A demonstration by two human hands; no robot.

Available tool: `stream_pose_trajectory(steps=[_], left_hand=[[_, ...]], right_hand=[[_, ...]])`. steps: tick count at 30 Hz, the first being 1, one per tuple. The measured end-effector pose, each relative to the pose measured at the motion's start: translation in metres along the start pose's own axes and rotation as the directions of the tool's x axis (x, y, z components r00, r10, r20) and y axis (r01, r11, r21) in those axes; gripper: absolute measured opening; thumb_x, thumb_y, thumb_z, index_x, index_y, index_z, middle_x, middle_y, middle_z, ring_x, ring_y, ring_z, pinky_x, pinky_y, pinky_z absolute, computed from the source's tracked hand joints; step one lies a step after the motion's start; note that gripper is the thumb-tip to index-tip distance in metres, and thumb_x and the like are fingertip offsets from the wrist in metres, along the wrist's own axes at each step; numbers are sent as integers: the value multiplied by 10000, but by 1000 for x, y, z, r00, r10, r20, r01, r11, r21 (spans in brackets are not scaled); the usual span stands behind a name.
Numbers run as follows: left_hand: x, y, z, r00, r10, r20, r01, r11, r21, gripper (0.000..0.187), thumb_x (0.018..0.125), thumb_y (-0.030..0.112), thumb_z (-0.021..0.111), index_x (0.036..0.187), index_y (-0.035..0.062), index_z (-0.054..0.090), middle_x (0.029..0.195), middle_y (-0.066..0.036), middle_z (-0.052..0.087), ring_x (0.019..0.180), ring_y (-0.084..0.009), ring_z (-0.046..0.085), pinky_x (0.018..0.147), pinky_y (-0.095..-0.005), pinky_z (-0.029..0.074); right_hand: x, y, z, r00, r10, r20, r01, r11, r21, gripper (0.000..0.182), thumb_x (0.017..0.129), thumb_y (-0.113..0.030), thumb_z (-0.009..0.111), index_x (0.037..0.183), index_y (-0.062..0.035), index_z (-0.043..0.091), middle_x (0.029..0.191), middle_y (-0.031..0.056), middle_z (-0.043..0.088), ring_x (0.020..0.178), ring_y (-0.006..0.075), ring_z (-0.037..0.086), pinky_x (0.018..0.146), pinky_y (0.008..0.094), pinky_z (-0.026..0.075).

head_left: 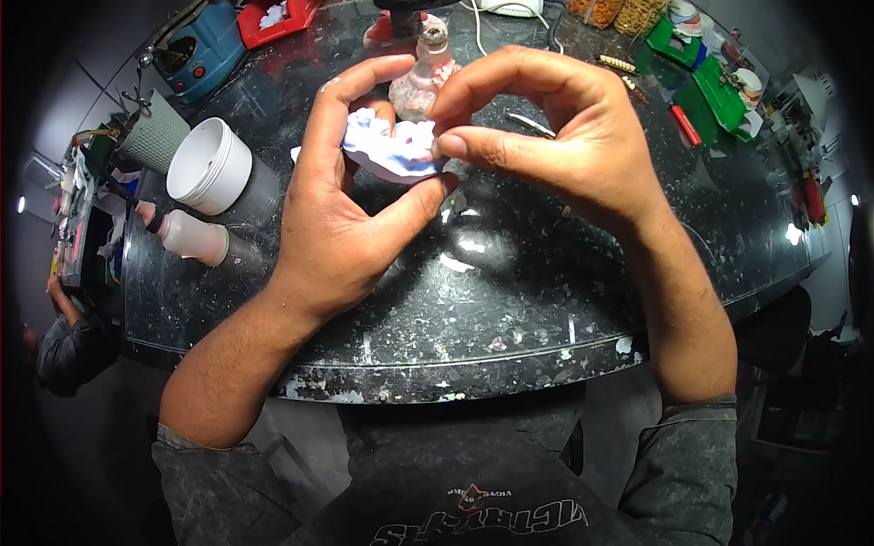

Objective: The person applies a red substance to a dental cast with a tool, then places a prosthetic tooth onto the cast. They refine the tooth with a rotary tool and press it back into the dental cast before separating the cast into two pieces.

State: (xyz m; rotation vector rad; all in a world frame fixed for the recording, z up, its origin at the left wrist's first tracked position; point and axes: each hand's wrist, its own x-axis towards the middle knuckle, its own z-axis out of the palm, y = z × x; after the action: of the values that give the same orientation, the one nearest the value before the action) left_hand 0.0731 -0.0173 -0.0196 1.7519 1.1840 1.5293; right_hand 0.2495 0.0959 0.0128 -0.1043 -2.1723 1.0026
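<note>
A white plaster dental model [387, 150] with a tooth-shaped upper edge is held up over the dark bench. My left hand [332, 223] grips it, fingers behind and thumb along its lower right edge. My right hand [564, 136] is closed in a pinch at the model's right end. Its thumb and index fingertips meet there, and whatever is between them is too small or hidden to make out. Just behind the hands stands a glass spirit-lamp-like bottle [414, 96] with a metal top and pinkish residue.
On the left are a white tub [209, 168], a squeeze bottle [193, 238], a grey-green pot [155, 132] and a blue machine [198, 55]. A red tray [273, 23] sits at the back; green trays [724, 100] and a red-handled tool [685, 125] lie right. Another person's arm [66, 305] shows far left.
</note>
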Motion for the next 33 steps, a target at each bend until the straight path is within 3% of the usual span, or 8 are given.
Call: stream_pose_trajectory(steps=[5, 14, 20, 22, 25, 29, 31, 33], left_hand=[[0, 0, -1, 1000, 16, -18, -17, 999, -48, 745, 796, -15, 687, 1439, 44, 314, 1009, -3, 410, 968, -76, 503, 893, -209, 440], [1, 2, -2, 998, 48, -34, -50, 998, -40, 742, 795, 15, 690, 1435, 34, 315, 993, 3, 400, 919, -64, 473, 841, -187, 400], [1, 0, -4, 997, 59, -41, -59, 998, -2, 744, 795, 15, 700, 1434, 27, 319, 993, 0, 402, 930, -68, 479, 848, -196, 414], [1, 0, -4, 997, 72, -38, -71, 997, 19, 744, 794, 8, 701, 1433, 25, 321, 992, -1, 405, 940, -70, 486, 856, -201, 423], [1, 0, -3, 997, 60, -48, -60, 998, 1, 742, 792, -13, 698, 1431, 20, 323, 991, -2, 414, 953, -75, 502, 880, -209, 439], [1, -1, -3, 996, 78, -50, -77, 997, 20, 741, 790, -26, 696, 1430, 19, 325, 995, -3, 422, 957, -77, 515, 899, -212, 446], [1, 0, -3, 996, 76, -48, -75, 997, 30, 742, 789, -24, 698, 1429, 19, 326, 997, -2, 423, 956, -76, 514, 900, -211, 444], [1, 0, -2, 997, 62, -54, -64, 997, -33, 737, 792, -10, 699, 1428, 20, 329, 995, 2, 421, 953, -71, 503, 893, -210, 440]], right_hand=[[-1, -1, 7, 1000, 7, -26, -5, 998, 58, 266, 781, -13, 769, 1034, -4, 689, 1009, 84, 694, 964, 163, 651, 909, 321, 506], [-1, 0, 8, 999, -38, 14, 39, 998, -57, 230, 780, -42, 778, 994, -8, 702, 988, 73, 693, 988, 164, 639, 947, 330, 472], [-2, 2, 18, 998, 63, -22, -59, 985, 161, 169, 799, -27, 753, 960, -12, 704, 986, 69, 681, 975, 163, 632, 931, 323, 469], [-3, 1, 23, 983, 179, -40, -148, 901, 407, 141, 813, -21, 735, 950, -9, 702, 988, 76, 670, 980, 166, 625, 926, 324, 469], [-4, 3, 24, 987, 144, -73, -107, 921, 374, 156, 846, -118, 733, 956, -9, 718, 904, 50, 692, 892, 120, 646, 796, 265, 524], [-4, 5, 25, 979, 186, -78, -136, 896, 422, 149, 845, -118, 734, 948, -11, 720, 913, 45, 685, 883, 118, 644, 792, 267, 521], [-4, 11, 25, 989, 70, -132, -32, 962, 271, 139, 846, -114, 731, 941, -14, 715, 928, 42, 676, 890, 117, 643, 807, 276, 516], [-5, 10, 27, 986, 90, -143, -43, 951, 305, 140, 846, -123, 733, 939, -20, 711, 933, 41, 671, 891, 118, 640, 808, 273, 511]])
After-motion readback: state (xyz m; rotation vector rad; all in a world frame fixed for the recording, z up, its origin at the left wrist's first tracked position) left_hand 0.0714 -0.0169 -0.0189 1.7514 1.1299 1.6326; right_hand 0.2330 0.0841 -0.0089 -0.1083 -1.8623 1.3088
